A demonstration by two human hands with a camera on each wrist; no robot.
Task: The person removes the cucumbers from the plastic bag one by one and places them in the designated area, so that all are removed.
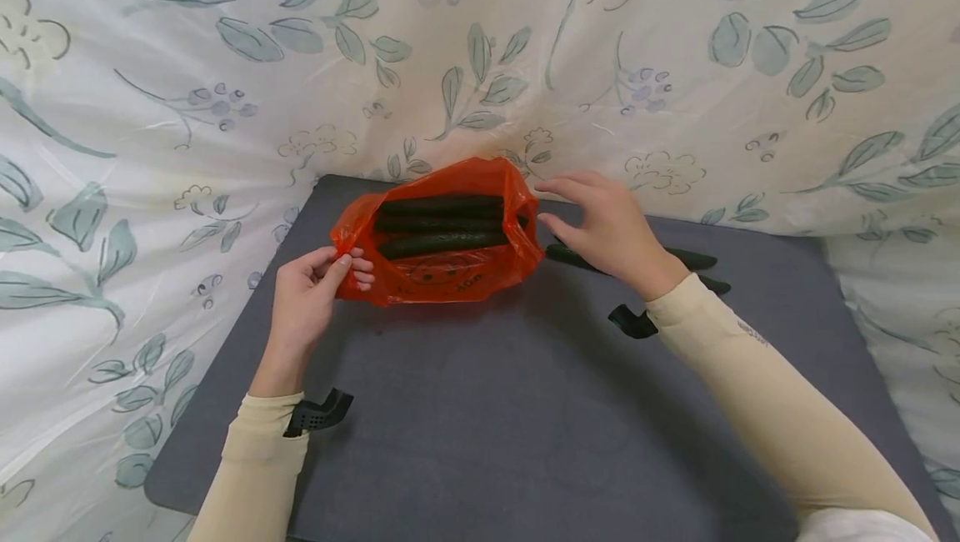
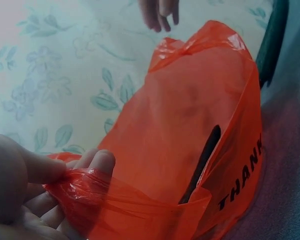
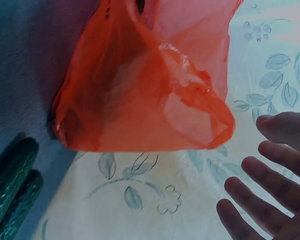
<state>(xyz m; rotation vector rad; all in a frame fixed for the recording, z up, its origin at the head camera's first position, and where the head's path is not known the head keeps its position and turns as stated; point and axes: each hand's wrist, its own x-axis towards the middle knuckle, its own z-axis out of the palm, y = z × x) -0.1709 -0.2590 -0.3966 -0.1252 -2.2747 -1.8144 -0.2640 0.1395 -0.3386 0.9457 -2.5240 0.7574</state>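
nearest: two cream sleeves point(image 1: 757, 392), left and right, reaching in from the lower edge of the head view; a bit of white cloth point(image 1: 862, 525) at the base of the right one. a black strap-like piece point(image 1: 318, 414) at the left wrist, another dark piece point(image 1: 632, 323) at the right.

dark grey surface point(image 1: 465, 409) beneath, corners rounded.

left hand point(image 1: 311, 292): grip pinching the near left edge of a red plastic bag point(image 1: 517, 271), film gathered between thumb and fingers. bag sits toward the far side of the surface, mouth wide and facing up. dark print on its near side; "thank" legible in the left wrist view.

inside the bag: at least three dark green cucumbers point(image 1: 442, 242), lying lengthwise side by side, left to right.

right hand point(image 1: 611, 229): grip spread, thumb and fingers well parted, holding nothing. near the bag's right rim; right wrist view shows a gap between them.

two loose cucumbers point(image 1: 693, 259) on the surface right of the bag, close together, partly hidden by the right hand and forearm in the head view.

farthest: pale hanging sheet point(image 1: 525, 25), wrinkled, leaf and flower pattern, behind the surface and along its sides.
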